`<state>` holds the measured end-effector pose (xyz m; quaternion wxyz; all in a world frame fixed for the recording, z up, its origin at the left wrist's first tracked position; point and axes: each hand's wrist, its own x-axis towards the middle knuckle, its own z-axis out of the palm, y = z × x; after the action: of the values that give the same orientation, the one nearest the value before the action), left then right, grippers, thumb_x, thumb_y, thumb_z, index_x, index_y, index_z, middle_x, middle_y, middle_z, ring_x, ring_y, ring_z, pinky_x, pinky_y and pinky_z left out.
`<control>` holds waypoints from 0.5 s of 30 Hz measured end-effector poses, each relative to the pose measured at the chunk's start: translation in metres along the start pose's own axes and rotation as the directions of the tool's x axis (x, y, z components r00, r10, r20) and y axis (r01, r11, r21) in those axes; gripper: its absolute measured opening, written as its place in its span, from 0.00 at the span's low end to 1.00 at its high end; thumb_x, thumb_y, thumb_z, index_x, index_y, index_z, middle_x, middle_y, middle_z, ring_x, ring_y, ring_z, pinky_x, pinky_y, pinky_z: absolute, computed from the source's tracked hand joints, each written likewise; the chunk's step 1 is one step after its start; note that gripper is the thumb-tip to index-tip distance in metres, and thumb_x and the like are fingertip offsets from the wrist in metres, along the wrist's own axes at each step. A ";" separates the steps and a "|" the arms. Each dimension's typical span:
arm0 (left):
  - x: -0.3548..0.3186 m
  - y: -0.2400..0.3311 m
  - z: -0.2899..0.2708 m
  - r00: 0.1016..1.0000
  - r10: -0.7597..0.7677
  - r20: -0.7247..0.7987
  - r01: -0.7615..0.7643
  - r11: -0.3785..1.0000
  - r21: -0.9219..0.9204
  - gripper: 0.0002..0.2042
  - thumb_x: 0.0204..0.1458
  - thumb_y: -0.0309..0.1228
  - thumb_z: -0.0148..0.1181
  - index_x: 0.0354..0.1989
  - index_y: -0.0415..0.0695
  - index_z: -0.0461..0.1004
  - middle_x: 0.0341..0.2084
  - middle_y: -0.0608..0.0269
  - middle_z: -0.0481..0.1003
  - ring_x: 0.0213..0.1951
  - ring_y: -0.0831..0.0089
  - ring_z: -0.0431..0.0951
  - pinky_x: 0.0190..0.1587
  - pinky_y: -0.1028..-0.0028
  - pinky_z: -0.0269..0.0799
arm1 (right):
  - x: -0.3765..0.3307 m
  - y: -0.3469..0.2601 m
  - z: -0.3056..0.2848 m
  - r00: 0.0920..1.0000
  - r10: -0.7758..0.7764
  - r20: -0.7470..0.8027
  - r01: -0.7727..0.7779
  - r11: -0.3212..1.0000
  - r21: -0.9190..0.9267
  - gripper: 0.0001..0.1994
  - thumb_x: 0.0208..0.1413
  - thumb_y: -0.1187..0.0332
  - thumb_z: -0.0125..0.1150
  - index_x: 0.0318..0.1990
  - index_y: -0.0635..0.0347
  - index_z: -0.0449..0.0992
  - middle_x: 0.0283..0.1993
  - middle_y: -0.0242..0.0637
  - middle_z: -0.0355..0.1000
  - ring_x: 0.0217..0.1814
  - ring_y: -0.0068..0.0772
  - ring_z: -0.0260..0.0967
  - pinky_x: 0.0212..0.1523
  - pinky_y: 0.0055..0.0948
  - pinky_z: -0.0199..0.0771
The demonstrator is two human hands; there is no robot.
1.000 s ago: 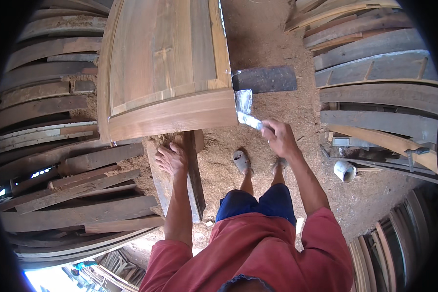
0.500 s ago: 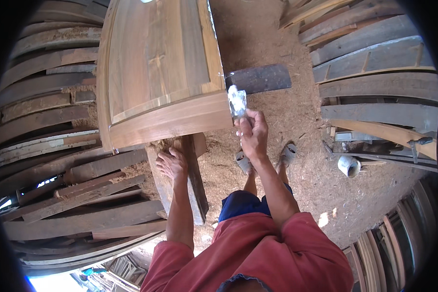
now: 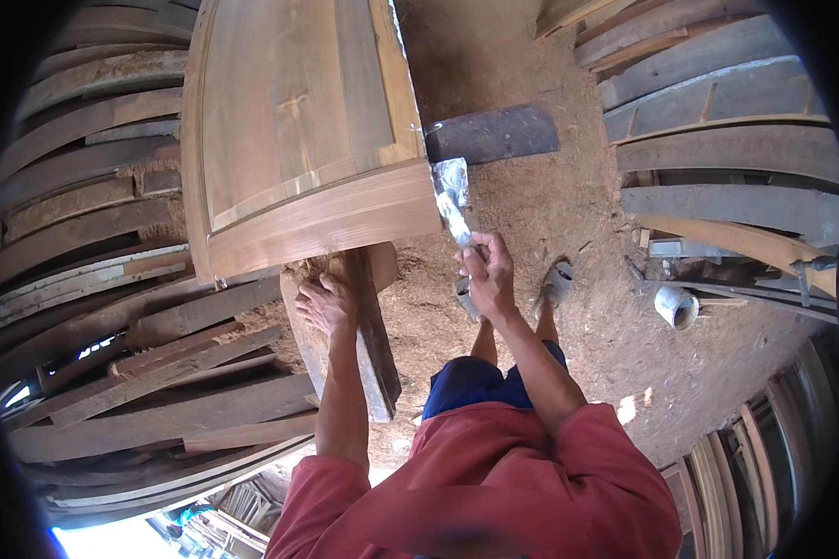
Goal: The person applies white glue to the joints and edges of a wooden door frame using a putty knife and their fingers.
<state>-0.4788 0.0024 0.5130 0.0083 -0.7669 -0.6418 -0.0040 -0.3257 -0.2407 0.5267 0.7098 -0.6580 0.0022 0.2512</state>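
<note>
The right hand (image 3: 490,276) has swung up — its grip now clamps the metal scraper (image 3: 452,200) against the wooden door's (image 3: 294,140) corner; the left hand (image 3: 326,305) rests open on the plank (image 3: 368,335).

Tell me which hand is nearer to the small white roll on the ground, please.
The right. The right hand holds a metal blade at the wooden panel's corner, leftward of the white roll. The left hand rests on a plank, farther left.

Your left hand (image 3: 327,305) rests on the beam (image 3: 364,326) under the panel's (image 3: 298,130) near edge. Your right hand (image 3: 488,270) holds the blade (image 3: 452,197) at the panel's right near corner. Planks (image 3: 93,279) lie left; a cup (image 3: 676,306) sits right.
</note>
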 end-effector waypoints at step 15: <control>0.007 -0.006 0.005 1.000 -0.002 0.002 0.002 1.000 0.029 0.31 0.63 0.56 0.43 0.65 0.43 0.63 0.58 0.35 0.65 0.61 0.39 0.64 0.64 0.45 0.56 | -0.043 -0.017 0.005 0.992 0.095 0.084 -0.120 0.923 0.365 0.06 0.67 0.71 0.58 0.48 0.60 0.72 0.36 0.27 0.71 0.34 0.13 0.62 0.36 0.18 0.65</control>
<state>-0.4837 0.0102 0.5085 0.0187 -0.7661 -0.6425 0.0063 -0.3592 -0.2511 0.5582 0.8058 -0.5031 0.0625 0.3061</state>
